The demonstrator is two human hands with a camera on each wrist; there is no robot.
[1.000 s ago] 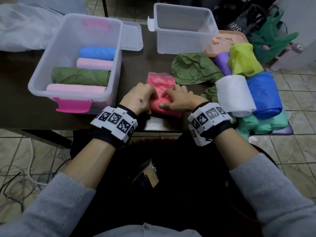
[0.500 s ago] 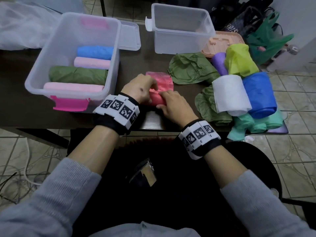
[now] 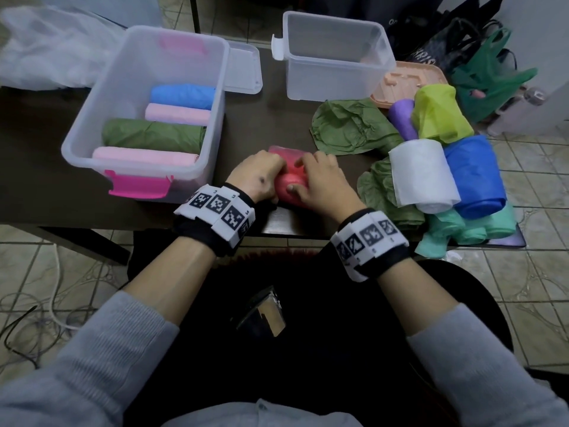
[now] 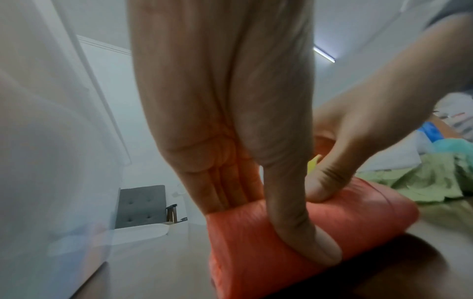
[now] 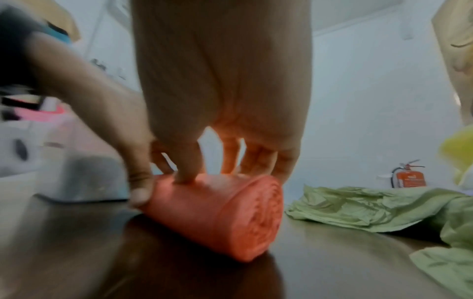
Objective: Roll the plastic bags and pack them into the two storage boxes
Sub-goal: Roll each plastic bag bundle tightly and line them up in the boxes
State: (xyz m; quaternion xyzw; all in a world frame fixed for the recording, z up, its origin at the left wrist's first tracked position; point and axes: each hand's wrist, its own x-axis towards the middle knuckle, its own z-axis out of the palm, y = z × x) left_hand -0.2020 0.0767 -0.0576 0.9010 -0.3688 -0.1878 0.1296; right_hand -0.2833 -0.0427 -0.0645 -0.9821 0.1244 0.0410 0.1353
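Most of the red bag roll [image 3: 291, 184] covered by the left hand [image 3: 257, 177] and right hand [image 3: 321, 183] in the head view; only a strip between them showing. Fingertips of both hidden behind the roll in the wrist views. Near box [image 3: 197, 72] smeared to pale haze at the left edge of the left wrist view. Blurred left thumb [image 5: 139, 194] in the right wrist view. Mint bags [image 3: 462, 229] overhanging the table's right front corner, partly buried under the blue roll [image 3: 474, 177].

Thin matt plastic red bag roll [image 5: 217, 214] lies on glossy dark table [image 3: 264, 131]; translucent smooth plastic box [image 3: 335, 57].
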